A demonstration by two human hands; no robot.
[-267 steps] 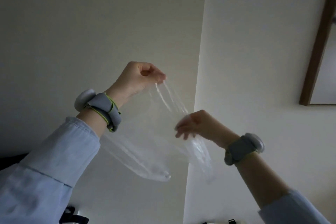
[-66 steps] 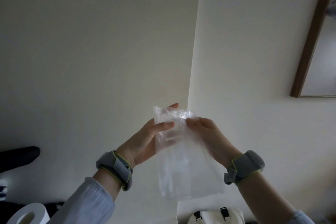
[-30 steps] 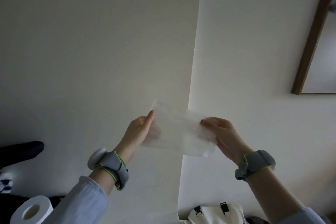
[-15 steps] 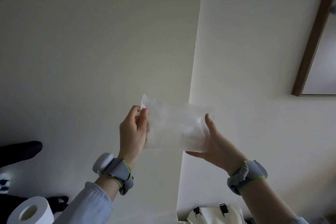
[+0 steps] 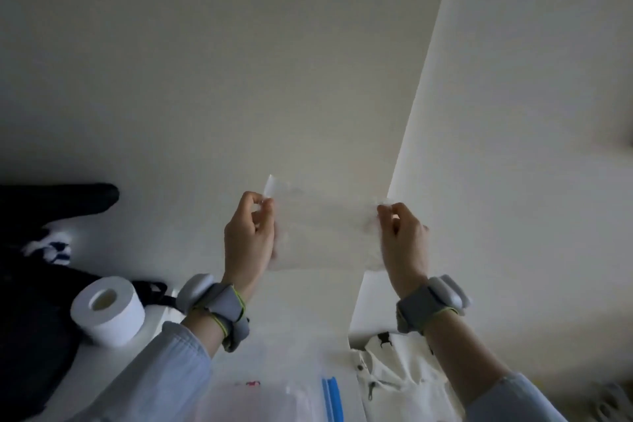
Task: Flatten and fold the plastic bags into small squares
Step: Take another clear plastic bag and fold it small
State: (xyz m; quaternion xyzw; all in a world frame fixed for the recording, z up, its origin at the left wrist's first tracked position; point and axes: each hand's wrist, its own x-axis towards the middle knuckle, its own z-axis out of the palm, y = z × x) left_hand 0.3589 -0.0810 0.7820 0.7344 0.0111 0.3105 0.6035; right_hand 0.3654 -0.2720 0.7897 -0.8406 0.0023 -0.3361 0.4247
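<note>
Head view, the only one. I hold the bag [image 5: 325,233] up in the air in front of the wall corner, well above the table [image 5: 294,346]; nothing carries it but my fingers. My left hand [image 5: 248,236] pinches the bag's left edge near its top corner, thumb and forefinger closed on the film. My right hand [image 5: 404,240] pinches the right edge the same way. The bag hangs between them as a wide, flat, pale strip, stretched fairly taut; a small tab of film stands up above my left fingers. It looks already doubled at least once, though the film is too clear and blurred to count layers. Judged step: mid-fold, pulling the strip flat before the next crease. Next move, as I see it: bring the two pinched edges together so left meets right, line the corners up, then run fingers down the fold to press air out; thin film will slip and spring open, so the pinch must hold until the crease sets. Below, near the table's front edge, lies more clear plastic [image 5: 267,401] with a blue strip [image 5: 330,397] beside it. A paper roll [image 5: 108,310] stands toward the left edge; a white cloth bag [image 5: 394,373] sits at the right.
</note>
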